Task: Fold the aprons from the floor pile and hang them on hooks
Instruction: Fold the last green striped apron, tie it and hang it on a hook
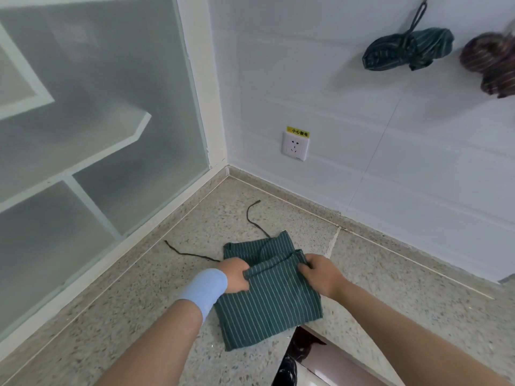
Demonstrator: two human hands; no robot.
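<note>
Our forearms reach over the speckled floor (133,316) below the wall socket (295,146). Straight beneath that socket lies the green striped apron (267,299), its folded edge pinched by our left hand (235,275) and right hand (320,273). Up-right of the socket hang two bundled aprons (407,52).

Floor apron (267,296) dark green with thin white pinstripes, its ties (252,215) plain dark; hung apron (407,50) same green with white stripes, second hung bundle (490,62) maroon-brown with pale stripes. Floor (139,316) speckled beige-grey terrazzo, wall (362,121) plain white tile, socket (295,147) white under a yellow label (298,133) with black characters. Wristband (206,288) pale blue, glass panel (97,107) frosted grey-green in a white frame
</note>
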